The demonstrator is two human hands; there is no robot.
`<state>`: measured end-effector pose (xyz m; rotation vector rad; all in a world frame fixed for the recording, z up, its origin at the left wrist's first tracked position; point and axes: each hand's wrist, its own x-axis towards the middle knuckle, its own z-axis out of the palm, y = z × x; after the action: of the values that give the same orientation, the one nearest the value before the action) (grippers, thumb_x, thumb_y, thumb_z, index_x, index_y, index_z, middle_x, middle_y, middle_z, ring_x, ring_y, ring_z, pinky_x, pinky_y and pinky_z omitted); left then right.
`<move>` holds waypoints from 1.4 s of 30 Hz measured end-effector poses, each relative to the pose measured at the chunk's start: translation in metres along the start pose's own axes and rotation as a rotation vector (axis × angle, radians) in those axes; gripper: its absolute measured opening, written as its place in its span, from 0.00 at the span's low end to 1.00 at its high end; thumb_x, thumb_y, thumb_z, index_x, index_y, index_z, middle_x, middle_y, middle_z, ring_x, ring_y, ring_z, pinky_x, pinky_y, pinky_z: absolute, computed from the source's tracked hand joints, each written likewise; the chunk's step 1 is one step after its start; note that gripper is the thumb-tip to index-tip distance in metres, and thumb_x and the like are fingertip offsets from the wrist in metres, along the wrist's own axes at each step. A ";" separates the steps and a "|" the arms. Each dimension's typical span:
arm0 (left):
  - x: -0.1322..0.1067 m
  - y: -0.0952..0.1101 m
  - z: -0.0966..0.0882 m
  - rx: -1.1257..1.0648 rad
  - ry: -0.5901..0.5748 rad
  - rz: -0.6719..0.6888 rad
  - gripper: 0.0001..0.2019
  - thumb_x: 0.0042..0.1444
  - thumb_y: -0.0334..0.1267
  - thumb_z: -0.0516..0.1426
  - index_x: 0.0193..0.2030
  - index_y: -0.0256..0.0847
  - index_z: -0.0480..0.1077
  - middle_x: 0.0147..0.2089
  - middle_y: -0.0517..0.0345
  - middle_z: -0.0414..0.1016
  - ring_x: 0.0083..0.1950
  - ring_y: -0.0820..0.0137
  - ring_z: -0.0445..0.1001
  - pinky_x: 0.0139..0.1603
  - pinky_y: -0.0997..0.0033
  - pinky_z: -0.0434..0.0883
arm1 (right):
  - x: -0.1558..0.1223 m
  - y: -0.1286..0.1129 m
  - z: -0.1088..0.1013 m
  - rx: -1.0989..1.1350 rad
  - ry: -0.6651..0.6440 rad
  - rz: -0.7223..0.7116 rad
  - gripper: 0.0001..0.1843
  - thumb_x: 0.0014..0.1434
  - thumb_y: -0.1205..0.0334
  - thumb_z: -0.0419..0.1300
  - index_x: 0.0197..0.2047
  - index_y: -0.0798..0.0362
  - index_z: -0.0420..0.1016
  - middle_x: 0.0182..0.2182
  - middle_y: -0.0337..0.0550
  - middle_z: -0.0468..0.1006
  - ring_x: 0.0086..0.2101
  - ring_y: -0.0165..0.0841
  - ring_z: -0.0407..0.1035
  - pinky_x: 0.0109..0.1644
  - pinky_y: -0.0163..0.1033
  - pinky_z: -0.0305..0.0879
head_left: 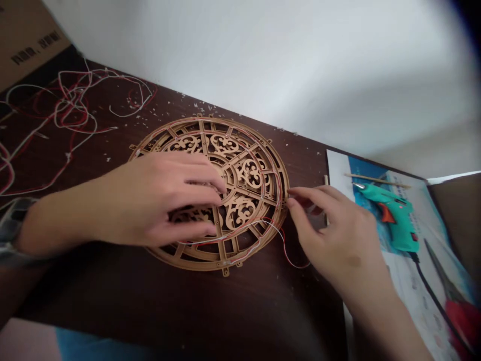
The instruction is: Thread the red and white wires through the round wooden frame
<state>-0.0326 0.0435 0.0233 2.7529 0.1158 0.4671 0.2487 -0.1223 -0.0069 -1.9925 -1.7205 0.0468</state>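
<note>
A round tan openwork frame (251,173) with scroll patterns lies on the dark table. Thin red and white wires (280,228) run along its rings, and a loose loop hangs past its lower right edge. My left hand (176,195) rests across the left part of the frame, fingers apart and lightly bent, covering some of the scrollwork. At the right rim, my right hand (330,225) has thumb and forefinger closed together on the frame's edge. Whether a wire is also between those fingertips cannot be made out.
A tangle of red and white wire (75,100) spreads at the far left beside a cardboard box (26,40). White scraps dot the table near the wall. On the right, a green glue gun (402,215), a thin stick (379,180) and red-handled scissors (447,281) lie on printed paper.
</note>
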 end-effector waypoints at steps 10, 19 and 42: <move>-0.008 -0.030 -0.010 0.335 0.303 -0.481 0.15 0.75 0.51 0.60 0.54 0.46 0.84 0.55 0.56 0.89 0.53 0.58 0.86 0.60 0.48 0.82 | 0.003 0.007 -0.003 0.004 0.058 0.033 0.11 0.73 0.62 0.60 0.46 0.50 0.86 0.42 0.44 0.84 0.37 0.35 0.78 0.42 0.43 0.71; -0.011 -0.025 -0.013 0.099 0.497 -0.572 0.19 0.70 0.51 0.65 0.55 0.38 0.85 0.49 0.56 0.90 0.46 0.65 0.85 0.49 0.56 0.87 | 0.001 0.003 -0.001 0.075 0.086 0.029 0.10 0.73 0.62 0.61 0.45 0.50 0.86 0.43 0.43 0.86 0.34 0.31 0.77 0.40 0.40 0.75; -0.005 -0.032 0.002 0.068 0.041 -0.113 0.18 0.79 0.35 0.52 0.61 0.47 0.84 0.59 0.51 0.86 0.59 0.62 0.83 0.67 0.55 0.77 | -0.005 0.002 0.009 0.135 0.034 0.002 0.11 0.74 0.55 0.64 0.44 0.49 0.86 0.43 0.40 0.86 0.30 0.27 0.80 0.34 0.35 0.76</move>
<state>-0.0374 0.0723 0.0086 2.7853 0.3006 0.4978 0.2465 -0.1243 -0.0169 -1.8871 -1.6488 0.1254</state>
